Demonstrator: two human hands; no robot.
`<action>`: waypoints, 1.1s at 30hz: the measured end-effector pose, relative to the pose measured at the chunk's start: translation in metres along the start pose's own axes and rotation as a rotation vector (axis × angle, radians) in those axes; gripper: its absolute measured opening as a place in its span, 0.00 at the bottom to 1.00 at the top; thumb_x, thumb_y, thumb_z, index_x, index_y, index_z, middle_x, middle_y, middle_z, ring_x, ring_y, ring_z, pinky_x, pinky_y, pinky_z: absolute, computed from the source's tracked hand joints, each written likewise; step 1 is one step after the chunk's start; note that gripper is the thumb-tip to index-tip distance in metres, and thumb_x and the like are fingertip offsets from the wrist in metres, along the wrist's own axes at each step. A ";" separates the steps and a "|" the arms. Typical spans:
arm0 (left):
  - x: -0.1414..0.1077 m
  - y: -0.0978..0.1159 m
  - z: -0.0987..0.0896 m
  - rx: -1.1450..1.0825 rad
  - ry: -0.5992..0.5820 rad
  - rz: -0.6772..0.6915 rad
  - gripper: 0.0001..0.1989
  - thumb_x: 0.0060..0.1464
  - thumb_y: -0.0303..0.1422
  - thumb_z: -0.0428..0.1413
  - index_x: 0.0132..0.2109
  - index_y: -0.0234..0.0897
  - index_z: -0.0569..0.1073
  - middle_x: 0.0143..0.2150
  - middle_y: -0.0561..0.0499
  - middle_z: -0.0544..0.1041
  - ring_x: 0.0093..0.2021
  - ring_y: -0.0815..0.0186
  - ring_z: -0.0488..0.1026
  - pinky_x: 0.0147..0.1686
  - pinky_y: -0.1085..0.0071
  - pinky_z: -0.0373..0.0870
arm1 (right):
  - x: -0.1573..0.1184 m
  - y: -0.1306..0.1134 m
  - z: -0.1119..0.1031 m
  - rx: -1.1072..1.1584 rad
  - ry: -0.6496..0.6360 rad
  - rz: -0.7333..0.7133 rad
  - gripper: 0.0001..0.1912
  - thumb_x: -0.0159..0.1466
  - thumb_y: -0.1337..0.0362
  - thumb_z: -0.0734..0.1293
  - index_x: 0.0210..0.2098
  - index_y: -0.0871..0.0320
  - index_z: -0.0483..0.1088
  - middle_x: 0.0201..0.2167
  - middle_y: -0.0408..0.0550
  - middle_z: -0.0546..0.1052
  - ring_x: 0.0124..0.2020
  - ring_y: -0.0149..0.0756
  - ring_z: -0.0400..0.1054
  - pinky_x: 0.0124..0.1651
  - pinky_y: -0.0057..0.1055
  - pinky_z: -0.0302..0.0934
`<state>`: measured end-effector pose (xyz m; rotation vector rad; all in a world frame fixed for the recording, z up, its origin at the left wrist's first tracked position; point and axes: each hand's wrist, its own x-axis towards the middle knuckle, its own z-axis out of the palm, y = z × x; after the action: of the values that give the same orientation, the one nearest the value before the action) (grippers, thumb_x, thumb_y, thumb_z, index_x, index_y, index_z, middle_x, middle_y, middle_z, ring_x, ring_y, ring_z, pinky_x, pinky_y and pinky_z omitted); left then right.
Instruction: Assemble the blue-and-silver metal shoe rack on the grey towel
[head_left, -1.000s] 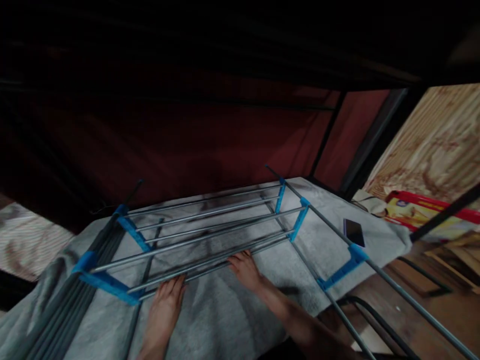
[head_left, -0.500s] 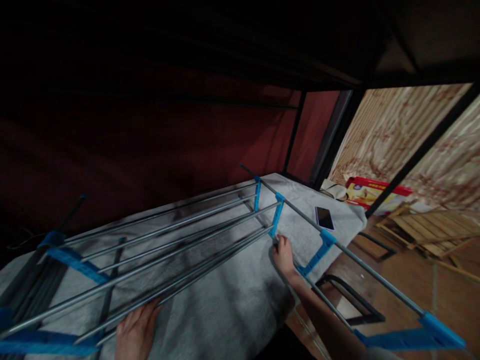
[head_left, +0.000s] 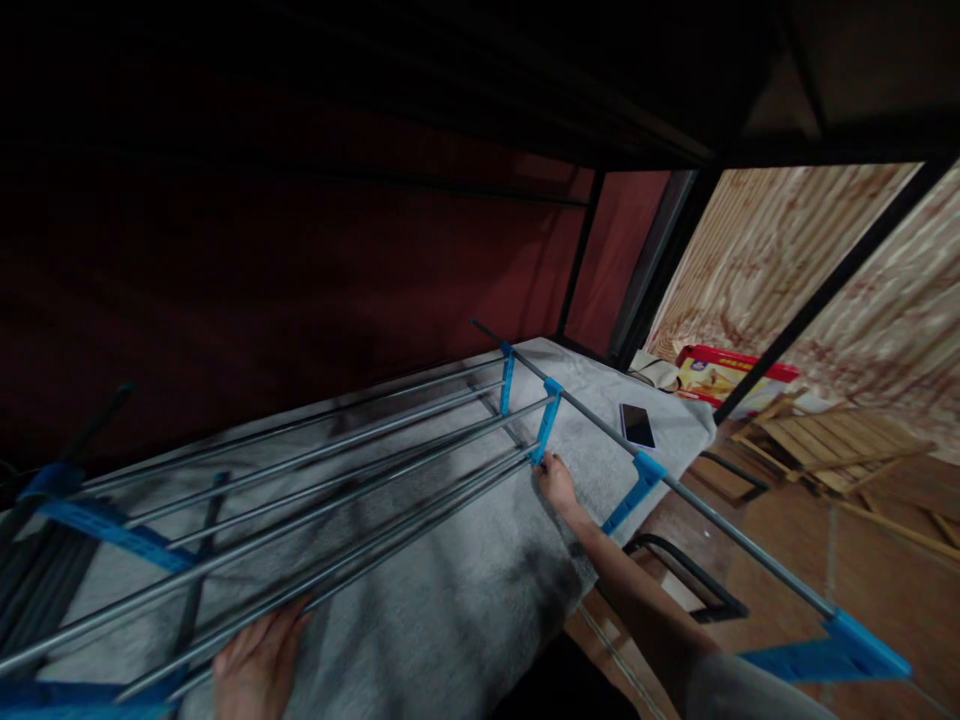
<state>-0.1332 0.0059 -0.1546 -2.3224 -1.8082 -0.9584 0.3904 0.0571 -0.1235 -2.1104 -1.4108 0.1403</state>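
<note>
Head view: a red and yellow box (head_left: 705, 380) sits at the far right, its contents hidden. The rack (head_left: 367, 488) lies across the middle on soft grey cloth (head_left: 420, 620), its smooth, round metal tubes (head_left: 750, 545) joined by flat blue plastic brackets (head_left: 549, 425). A glossy phone (head_left: 637, 425) rests on the cloth, right of the rack. The left hand (head_left: 255, 660) bends its fingers against the near tubes; whether it clamps them I cannot tell. The right hand (head_left: 559, 488) is closed on the rack at a bracket's lower end.

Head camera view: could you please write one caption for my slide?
Left hand at the metal rods, right hand at a blue bracket, a phone lying on the grey cloth.
</note>
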 end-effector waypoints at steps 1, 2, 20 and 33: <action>0.001 0.000 -0.001 -0.016 0.001 -0.001 0.18 0.58 0.45 0.46 0.40 0.49 0.80 0.39 0.49 0.83 0.39 0.52 0.78 0.43 0.57 0.72 | -0.001 -0.001 0.001 -0.003 0.001 0.007 0.11 0.64 0.71 0.61 0.43 0.61 0.73 0.38 0.49 0.75 0.37 0.34 0.69 0.43 0.28 0.62; 0.001 0.001 -0.002 -0.031 0.002 -0.002 0.18 0.58 0.46 0.46 0.40 0.49 0.80 0.39 0.49 0.83 0.39 0.52 0.78 0.42 0.57 0.72 | -0.001 -0.002 0.001 -0.006 0.002 0.014 0.11 0.64 0.71 0.61 0.43 0.61 0.73 0.38 0.49 0.75 0.37 0.34 0.69 0.43 0.28 0.62; 0.002 -0.001 -0.004 -0.053 -0.006 0.002 0.20 0.58 0.48 0.46 0.38 0.46 0.80 0.39 0.47 0.84 0.40 0.50 0.79 0.44 0.54 0.73 | -0.010 -0.010 0.010 -0.034 0.051 0.064 0.09 0.66 0.67 0.63 0.44 0.61 0.73 0.40 0.51 0.75 0.39 0.35 0.70 0.45 0.28 0.62; -0.002 -0.003 -0.003 0.016 0.015 0.123 0.22 0.63 0.45 0.44 0.41 0.41 0.80 0.40 0.46 0.83 0.40 0.52 0.78 0.41 0.57 0.70 | -0.016 -0.012 0.019 -0.057 0.109 0.036 0.09 0.66 0.67 0.60 0.41 0.60 0.71 0.40 0.51 0.74 0.41 0.38 0.67 0.48 0.31 0.60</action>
<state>-0.1377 0.0043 -0.1537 -2.3780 -1.6388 -0.9385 0.3662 0.0541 -0.1362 -2.1560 -1.3276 -0.0011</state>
